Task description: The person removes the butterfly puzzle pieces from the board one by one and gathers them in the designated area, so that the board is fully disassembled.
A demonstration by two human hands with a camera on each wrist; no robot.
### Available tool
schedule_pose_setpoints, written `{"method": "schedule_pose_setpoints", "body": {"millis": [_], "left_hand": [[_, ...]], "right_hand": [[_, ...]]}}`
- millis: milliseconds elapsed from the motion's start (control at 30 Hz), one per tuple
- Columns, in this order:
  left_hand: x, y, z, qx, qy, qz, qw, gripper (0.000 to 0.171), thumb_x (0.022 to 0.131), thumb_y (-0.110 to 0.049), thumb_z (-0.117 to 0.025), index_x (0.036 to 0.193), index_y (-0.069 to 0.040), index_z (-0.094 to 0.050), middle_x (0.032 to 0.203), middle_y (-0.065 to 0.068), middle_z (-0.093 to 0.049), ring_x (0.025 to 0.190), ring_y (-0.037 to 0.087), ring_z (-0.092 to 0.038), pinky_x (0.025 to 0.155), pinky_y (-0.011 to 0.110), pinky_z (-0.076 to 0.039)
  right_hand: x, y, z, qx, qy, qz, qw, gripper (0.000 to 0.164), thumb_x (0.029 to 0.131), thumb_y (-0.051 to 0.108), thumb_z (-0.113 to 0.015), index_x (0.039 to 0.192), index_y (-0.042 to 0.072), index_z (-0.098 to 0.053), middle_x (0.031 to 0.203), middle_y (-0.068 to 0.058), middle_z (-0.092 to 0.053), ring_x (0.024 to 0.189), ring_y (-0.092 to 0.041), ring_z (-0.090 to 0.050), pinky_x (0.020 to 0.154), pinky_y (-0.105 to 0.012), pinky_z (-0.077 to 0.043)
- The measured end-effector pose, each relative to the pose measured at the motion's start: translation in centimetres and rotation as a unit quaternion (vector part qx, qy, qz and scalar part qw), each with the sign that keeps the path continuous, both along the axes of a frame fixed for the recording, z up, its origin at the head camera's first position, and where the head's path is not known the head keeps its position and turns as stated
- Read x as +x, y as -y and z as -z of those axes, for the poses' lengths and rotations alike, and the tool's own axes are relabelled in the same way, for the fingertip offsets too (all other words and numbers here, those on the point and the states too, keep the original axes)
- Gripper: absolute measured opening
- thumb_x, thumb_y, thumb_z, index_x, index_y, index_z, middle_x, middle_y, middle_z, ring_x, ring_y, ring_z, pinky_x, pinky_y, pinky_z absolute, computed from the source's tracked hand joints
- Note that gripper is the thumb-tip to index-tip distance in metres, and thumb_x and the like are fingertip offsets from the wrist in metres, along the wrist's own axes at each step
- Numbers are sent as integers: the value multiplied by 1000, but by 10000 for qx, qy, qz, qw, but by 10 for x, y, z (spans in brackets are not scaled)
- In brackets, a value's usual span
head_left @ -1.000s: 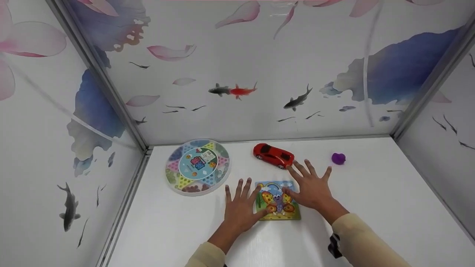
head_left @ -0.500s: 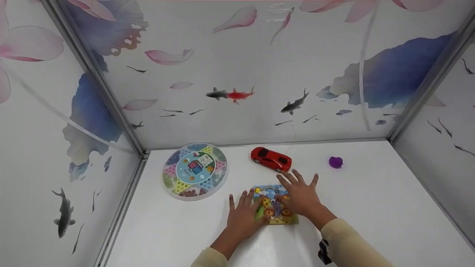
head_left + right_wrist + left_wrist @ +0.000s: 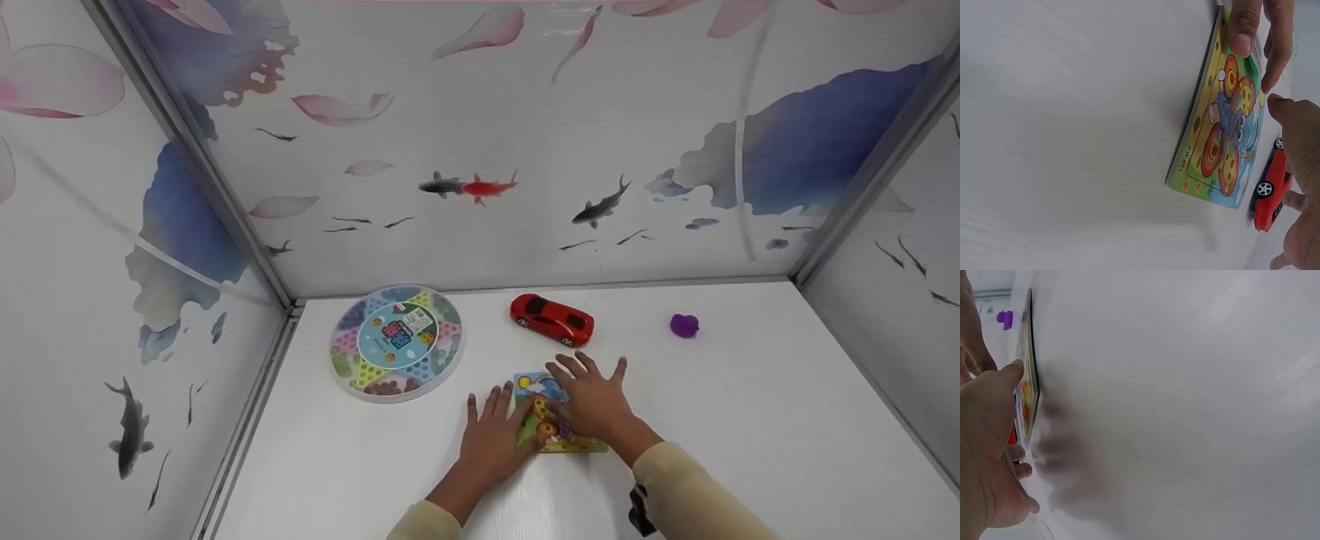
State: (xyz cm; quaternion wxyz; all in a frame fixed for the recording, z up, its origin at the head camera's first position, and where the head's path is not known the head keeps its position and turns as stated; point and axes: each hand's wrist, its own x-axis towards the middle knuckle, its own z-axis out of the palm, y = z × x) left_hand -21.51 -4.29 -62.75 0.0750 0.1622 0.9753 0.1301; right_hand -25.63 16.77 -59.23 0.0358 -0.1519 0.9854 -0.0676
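Observation:
A flat butterfly jigsaw puzzle point(image 3: 582, 445) lies on the white table, partly covered by both hands in the head view. In the right wrist view its picture point(image 3: 1224, 129) shows whole pieces fitted together and a yellow lower border. My left hand point(image 3: 489, 444) is at its left side, fingers spread, with the thumb point(image 3: 1013, 373) over the board's near part. Across the upper right part of the puzzle reaches my right hand point(image 3: 596, 403), fingers extended and apart. Its thumb point(image 3: 1278, 107) hovers over the picture. Neither hand curls round anything.
Behind the puzzle stands a red toy car point(image 3: 553, 320). A round Chinese checkers box point(image 3: 397, 343) lies at the back left, and a small purple toy point(image 3: 684, 325) sits at the back right. Printed panels point(image 3: 517, 247) wall in the table point(image 3: 337, 465).
My right hand has moved left and slightly down, away from the car and further over the puzzle. The left hand has shifted only slightly beside the board.

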Motion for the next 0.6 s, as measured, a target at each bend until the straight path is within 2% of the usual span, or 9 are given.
{"method": "schedule_pose_setpoints", "body": {"millis": [267, 433, 600], "left_hand": [[0, 0, 3, 9, -133, 101, 9999, 75, 108, -68, -53, 170, -25, -46, 182, 11, -34, 170, 35, -30, 136, 72, -20], [-1, 0, 7, 6, -186, 133, 9997, 75, 109, -68, -51, 168, -21, -49, 182, 9, -34, 170, 34, -31, 135, 72, -21], [-1, 0, 9, 24, -143, 172, 9997, 75, 109, -67, -52, 167, -19, -50, 182, 6, -35, 170, 34, -30, 135, 73, -20]], "right_hand": [[-2, 8, 6, -44, -66, -140, 9999, 64, 104, 43, -75, 161, 23, -56, 172, -7, -51, 163, -40, -41, 118, -96, -15], [-1, 14, 9, -256, 81, -177, 9995, 61, 104, 36, -77, 160, 23, -57, 170, -7, -53, 162, -40, -42, 119, -96, -14], [1, 24, 14, -240, 185, -237, 9993, 59, 103, 33, -79, 158, 24, -59, 168, -5, -55, 161, -38, -44, 118, -97, -16]]}}
